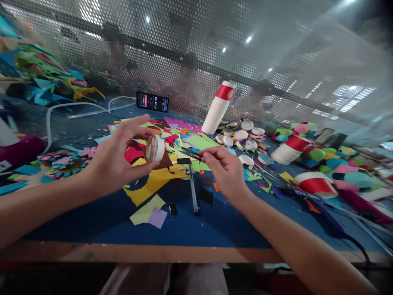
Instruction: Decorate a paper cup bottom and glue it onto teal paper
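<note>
My left hand [118,153] pinches a short white paper cup base [155,148] between thumb and fingers, raised over the scraps with its recessed side facing left. My right hand [225,172] is closed, thumb against the forefinger, on a thin dark strip-like piece [193,153] pointing left; blur hides its exact kind. The hands are apart. Between them on the blue table lies a slim clear-shafted stick [193,188] with dark ends. Under and around the hands are coloured paper scraps [153,184], including yellow, green and lilac pieces.
A leaning stack of paper cups [217,108] stands behind several cut cup bases [241,135]. Right are another cup stack [290,150], a red-white cup piece [317,184] and a blue corded tool [322,217]. A phone [152,102] leans at the back by perforated metal [172,53].
</note>
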Action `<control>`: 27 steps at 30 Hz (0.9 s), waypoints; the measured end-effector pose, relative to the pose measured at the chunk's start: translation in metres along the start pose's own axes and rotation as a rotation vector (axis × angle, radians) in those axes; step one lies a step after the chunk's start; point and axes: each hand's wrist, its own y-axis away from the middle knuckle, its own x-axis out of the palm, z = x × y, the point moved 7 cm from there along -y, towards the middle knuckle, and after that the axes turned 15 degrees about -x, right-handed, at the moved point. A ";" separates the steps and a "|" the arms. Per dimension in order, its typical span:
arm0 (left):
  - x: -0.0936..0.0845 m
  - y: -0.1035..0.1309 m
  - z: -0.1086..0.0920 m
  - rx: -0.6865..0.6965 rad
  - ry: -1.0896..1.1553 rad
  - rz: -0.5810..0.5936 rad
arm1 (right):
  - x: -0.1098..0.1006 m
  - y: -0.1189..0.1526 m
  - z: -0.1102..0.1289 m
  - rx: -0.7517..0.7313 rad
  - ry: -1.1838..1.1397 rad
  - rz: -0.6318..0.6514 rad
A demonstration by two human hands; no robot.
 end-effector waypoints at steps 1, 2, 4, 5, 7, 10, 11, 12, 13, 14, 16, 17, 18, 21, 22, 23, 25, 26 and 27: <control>0.000 0.000 -0.004 0.038 -0.057 -0.012 | 0.000 -0.002 -0.002 0.016 -0.012 0.015; 0.001 0.000 -0.009 0.080 -0.118 -0.023 | 0.002 -0.004 -0.003 0.035 -0.029 0.039; 0.007 0.001 -0.020 0.153 -0.213 -0.019 | 0.008 -0.005 -0.003 0.073 -0.070 0.098; 0.011 0.001 -0.026 0.177 -0.236 -0.002 | 0.011 -0.005 -0.002 0.090 -0.087 0.124; 0.020 0.002 -0.038 0.220 -0.243 0.038 | 0.017 -0.003 0.003 0.121 -0.110 0.164; 0.029 0.004 -0.059 0.321 -0.216 0.052 | 0.020 0.001 0.009 0.155 -0.103 0.178; 0.032 0.004 -0.066 0.354 -0.210 0.049 | 0.020 0.001 0.010 0.167 -0.092 0.177; 0.034 0.003 -0.071 0.380 -0.207 0.047 | 0.019 0.002 0.011 0.179 -0.078 0.175; 0.036 0.001 -0.076 0.390 -0.209 0.055 | 0.016 0.001 0.011 0.191 -0.061 0.174; 0.039 -0.002 -0.078 0.378 -0.209 0.074 | 0.012 0.000 0.011 0.200 -0.042 0.174; 0.044 -0.012 -0.074 0.261 -0.204 0.169 | -0.002 -0.004 0.011 0.204 0.013 0.180; 0.046 -0.017 -0.070 0.185 -0.201 0.238 | -0.011 -0.006 0.010 0.203 0.046 0.193; 0.049 -0.020 -0.063 0.115 -0.204 0.318 | -0.021 -0.007 0.010 0.206 0.084 0.215; 0.055 -0.021 -0.045 0.035 -0.241 0.576 | -0.056 -0.002 -0.001 0.270 0.213 0.328; 0.056 -0.018 -0.040 0.038 -0.256 0.654 | -0.067 0.002 -0.007 0.301 0.261 0.364; 0.058 -0.015 -0.034 0.037 -0.271 0.716 | -0.077 0.007 -0.013 0.330 0.317 0.397; 0.062 -0.009 -0.024 0.024 -0.296 0.790 | -0.092 0.017 -0.029 0.386 0.427 0.455; 0.065 -0.006 -0.021 0.015 -0.305 0.807 | -0.097 0.022 -0.036 0.404 0.484 0.477; 0.068 -0.004 -0.019 0.005 -0.311 0.816 | -0.100 0.025 -0.041 0.412 0.543 0.488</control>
